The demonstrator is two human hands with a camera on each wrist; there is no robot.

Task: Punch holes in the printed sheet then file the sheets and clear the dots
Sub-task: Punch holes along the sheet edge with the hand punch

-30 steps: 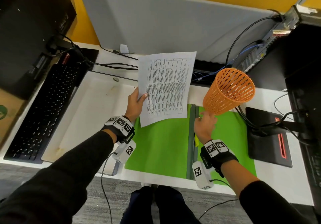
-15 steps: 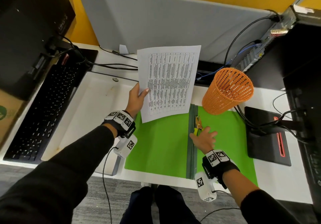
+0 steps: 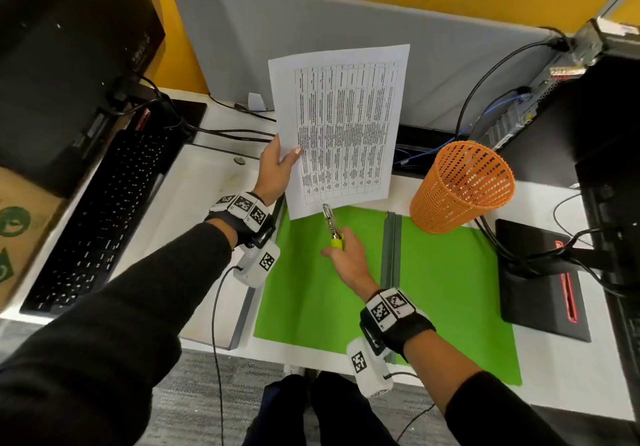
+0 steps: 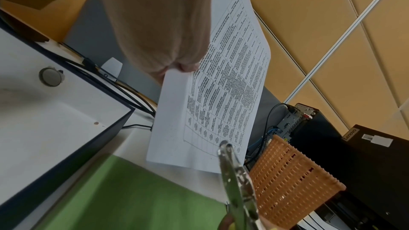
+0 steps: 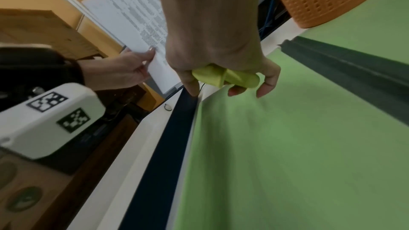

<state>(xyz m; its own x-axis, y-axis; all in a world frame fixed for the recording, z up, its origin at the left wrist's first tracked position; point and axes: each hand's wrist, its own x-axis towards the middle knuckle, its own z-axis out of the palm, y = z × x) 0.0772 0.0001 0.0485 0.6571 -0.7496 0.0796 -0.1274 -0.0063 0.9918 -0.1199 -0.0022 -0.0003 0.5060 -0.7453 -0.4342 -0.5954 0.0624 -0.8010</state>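
My left hand (image 3: 278, 168) pinches the left edge of the printed sheet (image 3: 343, 127), thumb on its front, and holds it upright above the desk's back half; the sheet (image 4: 223, 93) shows a dense table. My right hand (image 3: 346, 255) grips the yellow-green handles of a metal hole punch (image 3: 330, 222), fingers curled round them (image 5: 225, 78). The punch's silver head (image 4: 228, 148) reaches the sheet's bottom edge. Below lies an open green folder (image 3: 311, 290) with a dark grey spine (image 3: 391, 248).
An orange mesh basket (image 3: 460, 186) stands on the folder's far right corner. A white tray (image 3: 194, 210) and a black keyboard (image 3: 100, 217) lie to the left. A black monitor foot (image 3: 540, 279), cables and a computer tower (image 3: 588, 106) are on the right.
My right hand left the basket, picked the punch up from beside the folder's spine and carried it left to the sheet's bottom edge. My left hand raised the sheet higher.
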